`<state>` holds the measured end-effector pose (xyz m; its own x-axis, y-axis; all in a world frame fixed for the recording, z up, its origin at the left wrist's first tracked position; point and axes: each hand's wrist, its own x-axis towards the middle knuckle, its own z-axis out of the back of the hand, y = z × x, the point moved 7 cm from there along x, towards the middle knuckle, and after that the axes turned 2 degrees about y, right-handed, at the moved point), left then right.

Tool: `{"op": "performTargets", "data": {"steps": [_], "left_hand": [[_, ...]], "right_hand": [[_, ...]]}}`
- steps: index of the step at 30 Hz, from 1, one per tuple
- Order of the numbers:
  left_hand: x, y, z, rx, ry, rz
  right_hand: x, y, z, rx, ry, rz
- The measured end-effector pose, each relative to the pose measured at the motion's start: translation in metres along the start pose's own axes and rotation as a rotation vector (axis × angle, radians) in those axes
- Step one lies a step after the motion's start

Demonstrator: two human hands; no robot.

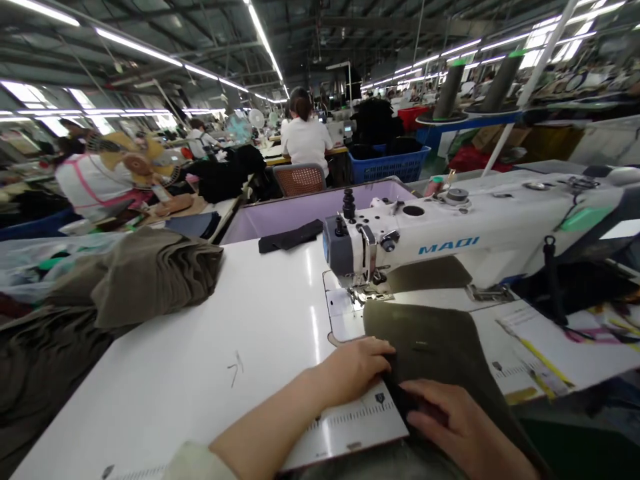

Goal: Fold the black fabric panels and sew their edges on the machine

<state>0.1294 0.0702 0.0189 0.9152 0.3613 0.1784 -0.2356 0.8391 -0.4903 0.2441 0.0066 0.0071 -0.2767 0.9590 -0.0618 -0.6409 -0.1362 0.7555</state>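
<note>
**The left hand (350, 370) and the right hand (465, 427) on olive cloth (430, 347) beside a sewing machine (450, 233)**

Far ahead, a blue plastic crate (387, 170) holds dark cloth, and a black pile rises above its rim. Nearer, a lilac tray (320, 207) is set at the back edge of the white worktop (225, 340). A folded black strip of fabric (290, 235) lies at the edge of this tray, on the worktop. On the left side of the worktop sits a heap of brown-olive fabric (150, 277), and more of this fabric hangs down beside it.

The left hand comes in from the lower left, with a pale sleeve cuff (195, 463) at the forearm, and it lies on the near edge of the olive cloth with the fingers slightly bent. The right hand lies on top of the cloth closer to the body, with the fingers spread a little. Both hands press on the cloth and neither is fully open, but I cannot tell if the fingers really pinch it. The cloth lies flat on the worktop, and its far end stops just in front of the presser foot (363, 290).

The arm of the machine shows blue letters that seem to read "MAQI". A measuring scale (350, 427) is fixed on the worktop under the left hand.
</note>
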Motion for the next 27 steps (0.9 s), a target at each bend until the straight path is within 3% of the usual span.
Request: {"op": "performTargets", "data": {"steps": [2,6,11,15,18,21,27], "left_hand": [[0.002,-0.002,-0.001,-0.088,0.025,0.017],[-0.010,-0.001,0.013,-0.212,-0.079,0.117],[-0.024,-0.007,0.027,-0.198,-0.092,0.213],[-0.038,-0.007,0.041,-0.223,-0.144,0.305],[-0.056,-0.003,0.039,-0.273,-0.166,0.418],[-0.074,-0.001,0.032,-0.284,-0.228,0.518],[-0.106,0.020,0.034,-0.194,-0.534,0.838]], "right_hand": [[-0.014,-0.018,0.016,-0.004,0.026,0.020],[-0.039,-0.042,0.049,-0.468,-0.016,0.368],[-0.039,-0.045,0.046,-0.703,-0.009,0.701],[-0.023,-0.033,0.038,-0.698,0.020,0.816],[-0.013,-0.026,0.036,-0.654,0.045,0.868],[-0.001,-0.021,0.036,-0.475,0.079,0.796],[0.048,-0.031,0.039,-0.141,-0.105,0.181]]}}
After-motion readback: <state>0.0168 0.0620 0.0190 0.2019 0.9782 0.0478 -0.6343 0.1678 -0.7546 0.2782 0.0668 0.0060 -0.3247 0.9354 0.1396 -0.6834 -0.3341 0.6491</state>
